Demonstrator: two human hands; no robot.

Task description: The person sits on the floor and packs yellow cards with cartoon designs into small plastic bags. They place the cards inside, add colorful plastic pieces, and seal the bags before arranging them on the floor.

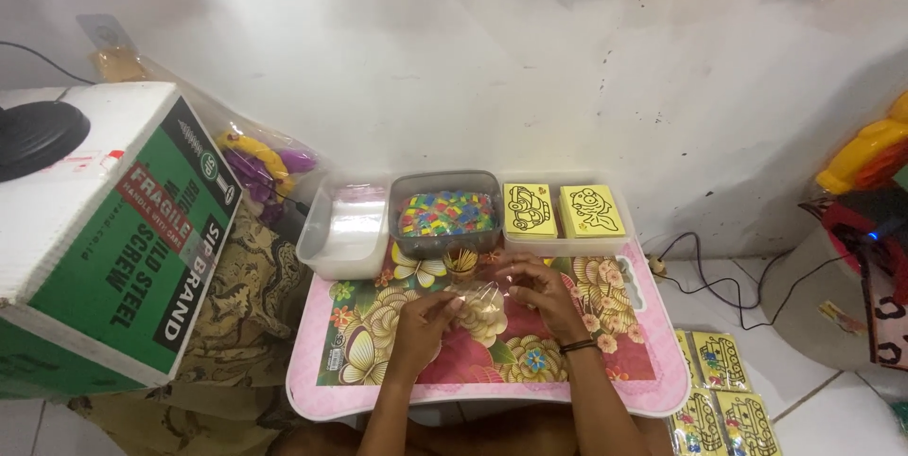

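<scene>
Nearest the camera, two bare forearms reach up from the bottom edge onto a small pink worktop (312, 390) whose top carries a bright pattern of flowers and butterflies. The left hand (423, 316) rests on that pattern with its fingers curled, the fingertips pinching the near edge of a small clear plastic bag (482, 303). The right hand (541, 288), with a dark band at the wrist, holds the other side of the same bag, thumb and fingers pressed on the film. The bag sits between the two hands, just above the middle of the worktop; what it contains is too small to tell.

Just beyond the fingertips stands a small cup of thin sticks (461, 261), upright and close to the bag. Behind it, along the far edge of the worktop, three plastic tubs stand in a row against the white wall. The left tub (346, 227) holds a stack of clear bags. The grey middle tub (445, 213) is filled with small multicoloured pieces. The right tub (566, 213) holds two stacks of yellow cards with black line drawings, side by side.

To the left, well apart from the hands, stands a large green and white cardboard box (104, 238), with patterned cloth beside it. On the tiled floor at the lower right lie several finished yellow packets (719, 390), touching one another.
</scene>
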